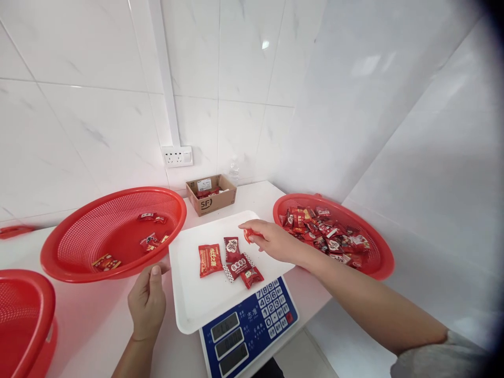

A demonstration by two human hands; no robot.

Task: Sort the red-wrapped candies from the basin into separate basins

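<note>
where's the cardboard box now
In the head view, left of centre, the cardboard box stands behind the white tray, below and right of the wall socket.

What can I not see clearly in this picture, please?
In the head view:
- Red packet: partly covered by right hand.
- Left hand: curled fingers hide its palm.
- Scale displays: digits too faint to read.
- Contents of cardboard box: partly behind front wall.
- Lower-left red basket: cut off by left and bottom edges.

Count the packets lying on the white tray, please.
4: the left packet, alone; then, clustered, the top packet, middle packet and bottom packet. None seems hidden.
</note>
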